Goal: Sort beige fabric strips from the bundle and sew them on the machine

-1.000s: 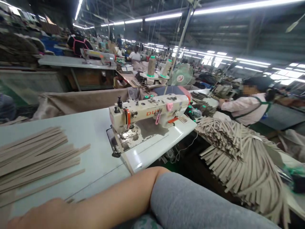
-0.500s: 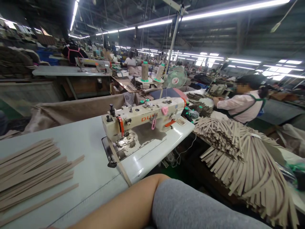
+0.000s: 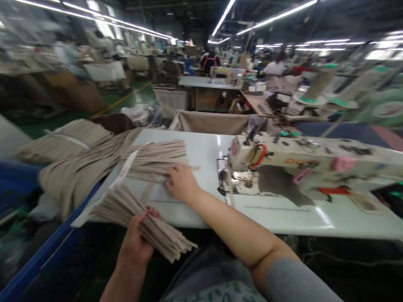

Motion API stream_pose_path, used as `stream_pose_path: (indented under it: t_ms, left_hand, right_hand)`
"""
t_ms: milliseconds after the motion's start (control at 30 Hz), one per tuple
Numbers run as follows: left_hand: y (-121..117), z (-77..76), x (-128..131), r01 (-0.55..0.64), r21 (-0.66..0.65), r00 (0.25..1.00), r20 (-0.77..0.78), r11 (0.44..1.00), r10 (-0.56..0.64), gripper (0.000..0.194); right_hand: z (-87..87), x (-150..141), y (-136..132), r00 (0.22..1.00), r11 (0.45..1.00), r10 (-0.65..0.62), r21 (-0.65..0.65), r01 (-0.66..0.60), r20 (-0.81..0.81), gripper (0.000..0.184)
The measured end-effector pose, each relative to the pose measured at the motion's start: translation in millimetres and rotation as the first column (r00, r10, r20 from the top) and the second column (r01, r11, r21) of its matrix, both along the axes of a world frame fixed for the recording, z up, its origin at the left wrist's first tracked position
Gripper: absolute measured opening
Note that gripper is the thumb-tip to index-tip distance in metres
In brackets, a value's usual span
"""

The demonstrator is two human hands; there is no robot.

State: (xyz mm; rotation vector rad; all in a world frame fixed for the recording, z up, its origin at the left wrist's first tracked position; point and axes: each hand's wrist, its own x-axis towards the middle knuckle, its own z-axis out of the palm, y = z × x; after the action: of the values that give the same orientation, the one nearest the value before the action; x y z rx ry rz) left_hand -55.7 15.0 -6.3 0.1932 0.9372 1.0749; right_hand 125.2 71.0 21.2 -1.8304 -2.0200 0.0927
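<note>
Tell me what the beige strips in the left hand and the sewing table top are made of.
The beige strips, bundled in the left hand, look like matte, flexible leather or synthetic leather; they droop and bend, but the exact material can't be told. The sewing table top looks like smooth laminate, its pale glossy surface reflecting the overhead lights.

The strips (image 3: 154,157) are beige (white-banded), the sewing machine (image 3: 302,159) cream.
</note>
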Motion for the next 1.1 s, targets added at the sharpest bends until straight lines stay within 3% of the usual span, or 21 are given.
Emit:
stream_pose_path:
  t_ms: [100, 233, 367, 800, 1100]
  left_hand:
    - [5, -6.3, 0, -0.090, -0.074, 0.980, 0.172, 0.993, 0.101, 0.015]
    - [5, -8.4, 2, -0.121, -0.043, 0.970, 0.207, 0.992, 0.127, 0.015]
    - [0, -9.8, 0, -0.110, -0.017, 0.959, 0.262, 0.994, 0.111, 0.024]
    - [-7, 1.4, -6, -0.141, 0.161, 0.899, 0.435, 0.977, 0.058, 0.046]
    - [2, -0.7, 4, -0.112, 0.111, 0.931, 0.360, 0.987, 0.065, 0.035]
  right_hand:
    - [-9.2, 15, 15, 0.996, 0.997, 0.071, -0.045, -0.069, 0.045, 0.041]
    - [-21.0, 15, 16, 0.977, 0.990, 0.134, -0.065, -0.125, 0.169, 0.021]
    - [-22.1, 9, 10, 0.954, 0.990, 0.135, -0.086, -0.116, 0.268, 0.022]
    - [-11.8, 10, 17, 0.994, 0.972, -0.023, -0.234, -0.003, -0.106, 0.021]
    - [-8.7, 14, 16, 0.997, 0.963, -0.010, -0.268, -0.011, -0.078, 0.010]
